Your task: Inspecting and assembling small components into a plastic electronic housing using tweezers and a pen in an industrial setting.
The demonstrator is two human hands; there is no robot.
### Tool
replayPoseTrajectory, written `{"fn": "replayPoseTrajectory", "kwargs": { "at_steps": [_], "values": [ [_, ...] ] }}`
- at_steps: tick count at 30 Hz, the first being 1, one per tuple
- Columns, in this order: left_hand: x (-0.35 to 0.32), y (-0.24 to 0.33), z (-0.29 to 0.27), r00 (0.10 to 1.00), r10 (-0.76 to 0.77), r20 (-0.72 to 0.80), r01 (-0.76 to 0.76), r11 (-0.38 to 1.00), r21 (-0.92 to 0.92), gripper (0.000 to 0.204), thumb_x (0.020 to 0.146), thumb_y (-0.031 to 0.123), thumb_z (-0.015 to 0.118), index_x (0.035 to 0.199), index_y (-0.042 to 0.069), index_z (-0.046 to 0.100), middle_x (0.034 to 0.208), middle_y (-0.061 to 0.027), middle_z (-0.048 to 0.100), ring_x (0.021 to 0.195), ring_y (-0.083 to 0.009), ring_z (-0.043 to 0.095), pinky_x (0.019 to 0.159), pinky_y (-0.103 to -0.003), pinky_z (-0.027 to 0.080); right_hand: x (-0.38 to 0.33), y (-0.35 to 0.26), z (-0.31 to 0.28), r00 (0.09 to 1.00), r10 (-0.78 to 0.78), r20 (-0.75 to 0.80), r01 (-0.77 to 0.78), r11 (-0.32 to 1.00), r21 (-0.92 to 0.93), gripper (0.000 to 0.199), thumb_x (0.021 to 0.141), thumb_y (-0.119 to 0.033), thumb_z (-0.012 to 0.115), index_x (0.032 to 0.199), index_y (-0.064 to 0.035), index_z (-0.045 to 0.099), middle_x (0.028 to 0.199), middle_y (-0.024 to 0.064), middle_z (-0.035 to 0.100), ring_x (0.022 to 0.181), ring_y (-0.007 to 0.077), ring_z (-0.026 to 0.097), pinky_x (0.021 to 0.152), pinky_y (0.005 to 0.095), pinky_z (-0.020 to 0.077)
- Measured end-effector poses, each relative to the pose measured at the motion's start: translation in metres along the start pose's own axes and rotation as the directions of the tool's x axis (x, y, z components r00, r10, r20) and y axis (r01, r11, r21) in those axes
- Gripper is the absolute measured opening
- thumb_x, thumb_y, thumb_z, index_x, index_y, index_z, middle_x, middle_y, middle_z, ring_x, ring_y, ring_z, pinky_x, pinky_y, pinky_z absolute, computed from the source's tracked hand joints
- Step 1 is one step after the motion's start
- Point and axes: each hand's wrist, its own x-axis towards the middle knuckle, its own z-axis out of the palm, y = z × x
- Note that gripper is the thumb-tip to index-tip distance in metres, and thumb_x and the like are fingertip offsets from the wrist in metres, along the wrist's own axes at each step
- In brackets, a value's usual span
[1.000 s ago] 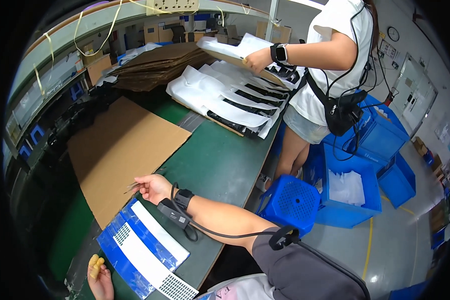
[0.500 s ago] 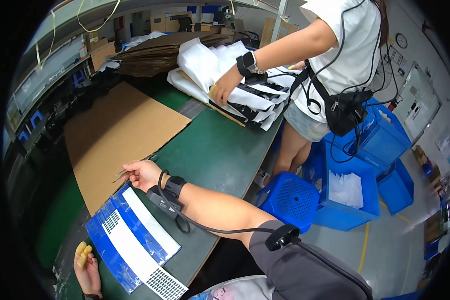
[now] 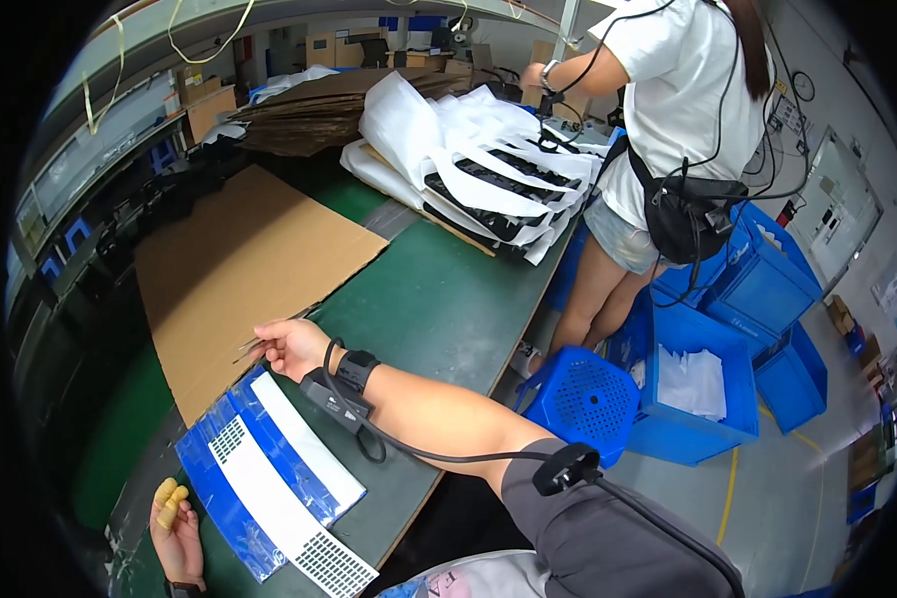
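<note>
My right hand (image 3: 294, 349) is palm up over the cardboard's near corner, its fingers closed round thin metal tweezers (image 3: 249, 347). Beside it lies a blue, tape-covered board (image 3: 244, 409) on the green tabletop. A long white strip (image 3: 274, 498) with a grid of small dark rectangles at each end lies across the board. A plain white strip (image 3: 309, 439) runs alongside it. Left of the board, my left hand (image 3: 177, 543) rests palm up, fingers curled together, with yellow finger covers on two fingers. No object shows in it.
A large brown cardboard sheet (image 3: 249, 259) covers the table beyond. Behind it are stacked dark sheets (image 3: 309, 110) and a pile of white foam wrap with black parts (image 3: 498, 179). A person (image 3: 683, 130) stands at right, near a blue stool (image 3: 586, 399) and blue crates (image 3: 693, 429).
The other person has lifted a hand off the foam-wrapped pile and moved it away to the far side. My hands keep nearly the same poses; the view has shifted slightly.
</note>
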Motion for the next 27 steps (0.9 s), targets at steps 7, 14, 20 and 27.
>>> {"fn": "replayPoseTrajectory", "kwargs": {
  "at_steps": [7, 14, 20, 27],
  "values": [
    [0.0024, -0.0005, -0.0075, 0.999, -0.009, 0.050, 0.009, 1.000, 0.009, 0.030, 0.083, 0.008, 0.047, 0.112, -0.001, 0.045, 0.097, -0.0099, 0.055, 0.075, -0.0089, 0.054, 0.066, -0.016, 0.046, 0.0002, -0.0004, 0.0011, 1.000, 0.011, -0.009, -0.011, 1.000, -0.016, 0.007, 0.076, -0.013, 0.056, 0.075, -0.0077, 0.053, 0.068, 0.0065, 0.057, 0.052, 0.0061, 0.044, 0.043, 0.0174, 0.0339],
    [-0.0003, -0.0006, 0.0006, 1.000, 0.005, -0.003, -0.005, 1.000, 0.004, 0.027, 0.083, 0.006, 0.046, 0.108, -0.001, 0.046, 0.093, -0.0087, 0.056, 0.072, -0.0090, 0.052, 0.064, -0.017, 0.044, -0.0004, 0.0001, 0.0016, 1.000, -0.003, -0.004, 0.003, 1.000, -0.020, 0.008, 0.076, -0.013, 0.057, 0.075, -0.0067, 0.052, 0.068, 0.0064, 0.056, 0.051, 0.0065, 0.044, 0.043, 0.0178, 0.0338],
    [-0.0005, -0.0003, 0.0008, 1.000, 0.000, -0.002, 0.000, 1.000, 0.002, 0.026, 0.083, 0.006, 0.046, 0.108, -0.001, 0.046, 0.093, -0.0089, 0.056, 0.073, -0.0090, 0.053, 0.064, -0.017, 0.044, -0.0010, -0.0005, 0.0018, 1.000, -0.002, 0.000, 0.002, 1.000, -0.018, 0.008, 0.076, -0.013, 0.057, 0.076, -0.0068, 0.053, 0.068, 0.0063, 0.056, 0.051, 0.0066, 0.044, 0.043, 0.0178, 0.0340],
    [0.0016, -0.0010, -0.0045, 0.999, 0.000, 0.033, -0.001, 1.000, 0.013, 0.028, 0.083, 0.007, 0.047, 0.110, -0.001, 0.046, 0.095, -0.0095, 0.056, 0.074, -0.0087, 0.055, 0.065, -0.017, 0.046, -0.0001, 0.0004, 0.0006, 1.000, -0.003, -0.018, 0.002, 1.000, -0.028, 0.008, 0.076, -0.014, 0.057, 0.076, -0.0069, 0.052, 0.068, 0.0065, 0.056, 0.053, 0.0066, 0.044, 0.044, 0.0177, 0.0338]
  ]
}}
